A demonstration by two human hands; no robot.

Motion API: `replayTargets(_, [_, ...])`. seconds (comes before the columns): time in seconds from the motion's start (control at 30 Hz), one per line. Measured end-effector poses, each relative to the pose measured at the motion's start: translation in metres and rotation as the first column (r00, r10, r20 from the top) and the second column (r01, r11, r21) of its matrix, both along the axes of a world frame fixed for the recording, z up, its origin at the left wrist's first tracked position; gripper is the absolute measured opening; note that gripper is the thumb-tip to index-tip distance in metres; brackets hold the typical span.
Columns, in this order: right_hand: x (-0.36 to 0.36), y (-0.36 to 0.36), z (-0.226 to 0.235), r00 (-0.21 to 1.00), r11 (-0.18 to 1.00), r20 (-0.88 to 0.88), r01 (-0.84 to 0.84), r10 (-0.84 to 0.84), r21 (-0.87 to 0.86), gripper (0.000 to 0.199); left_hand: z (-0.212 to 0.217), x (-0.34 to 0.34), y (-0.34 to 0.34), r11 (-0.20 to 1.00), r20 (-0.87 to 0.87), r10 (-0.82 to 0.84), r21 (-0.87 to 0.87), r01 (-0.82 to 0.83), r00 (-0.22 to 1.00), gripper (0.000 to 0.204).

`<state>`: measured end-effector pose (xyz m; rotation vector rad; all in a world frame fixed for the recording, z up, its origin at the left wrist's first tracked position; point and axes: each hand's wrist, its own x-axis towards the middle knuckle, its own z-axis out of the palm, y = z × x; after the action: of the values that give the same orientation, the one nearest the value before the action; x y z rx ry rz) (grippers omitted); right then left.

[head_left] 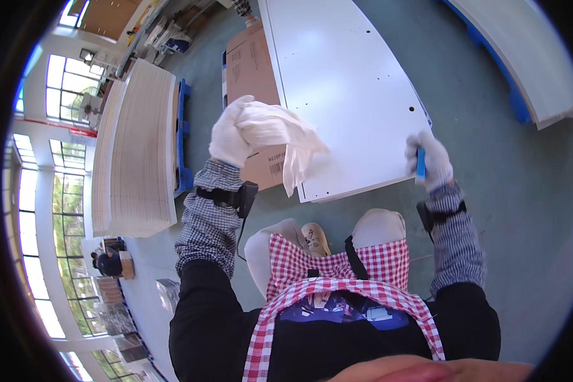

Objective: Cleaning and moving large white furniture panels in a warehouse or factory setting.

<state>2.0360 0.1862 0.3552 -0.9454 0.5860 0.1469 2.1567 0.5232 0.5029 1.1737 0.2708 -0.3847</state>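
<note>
I counted two stacks of pale boards, one at left [134, 146] and one at right [535, 57], with green floor [509, 191] showing between the right-hand stack and the drilled white panel [350, 95] in the middle. That panel's straight left edge overlapped one brown carton [254, 70], which bore dark print and a barcode label; its near edge faced the wearer's knees, a strip of floor between. One other person's sleeve [242, 6] showed at the carton's far end. One white cloth [280, 130] hung over the panel's near-left corner, bunched in the gloved left hand [230, 132]; I couldn't tell whether it touched the surface. The gloved right hand [433, 159], just beside the near-right corner, gripped one small blue piece [421, 163].
</note>
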Motion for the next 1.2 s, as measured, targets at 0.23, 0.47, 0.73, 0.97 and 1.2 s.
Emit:
replayTargets(0.23, [0.031, 0.004, -0.019, 0.984, 0.979, 0.136, 0.091, -0.117, 0.183, 0.026, -0.14, -0.024, -0.1, -0.365, -0.219, -0.76, 0.923, -0.124, 0.611, 0.052])
replayTargets(0.47, [0.031, 0.003, -0.042, 0.97, 0.946, 0.206, 0.057, -0.128, 0.32, 0.03, -0.123, -0.042, -0.173, 0.015, 0.042, -0.989, 0.984, -0.179, 0.144, 0.054])
replayTargets(0.73, [0.037, 0.021, -0.035, 0.95, 0.944, 0.289, 0.021, -0.122, 0.328, 0.028, -0.184, 0.128, -0.041, -0.28, -0.026, -0.58, 0.945, -0.169, 0.814, 0.061])
replayTargets(0.97, [0.033, 0.019, -0.044, 0.931, 0.94, 0.329, 0.038, -0.156, 0.34, 0.032, -0.154, 0.16, -0.131, -0.448, -0.3, -0.611, 0.894, -0.007, 0.732, 0.063])
replayTargets(1.2, [0.026, 0.011, -0.055, 0.942, 0.921, 0.296, 0.031, -0.156, 0.388, 0.033, -0.166, 0.075, -0.234, -0.116, -0.109, -0.992, 0.989, -0.097, 0.069, 0.059])
